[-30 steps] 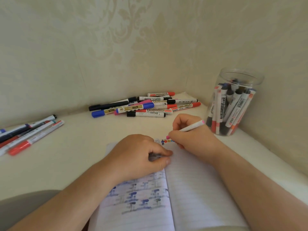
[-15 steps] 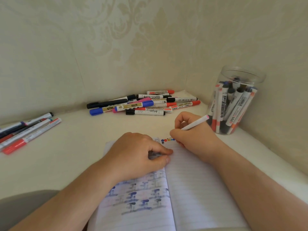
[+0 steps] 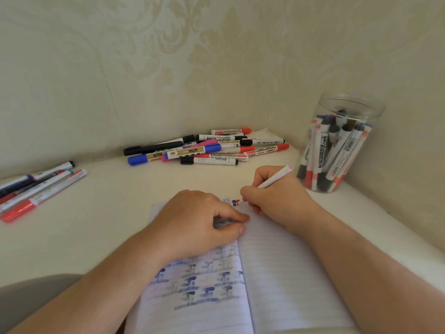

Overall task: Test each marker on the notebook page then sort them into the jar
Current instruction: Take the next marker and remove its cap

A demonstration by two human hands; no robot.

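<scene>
The right hand point(image 3: 277, 196) holds a pink pen point(image 3: 273, 180) with its tip on the notebook point(image 3: 277, 273), next to some small dots. The left hand point(image 3: 195, 222) rests on the notebook and pinches something small; I cannot tell what. The jar point(image 3: 337, 143) of pens stands just past the right hand. A pile of pens point(image 3: 207, 149) lies beyond both hands.
</scene>
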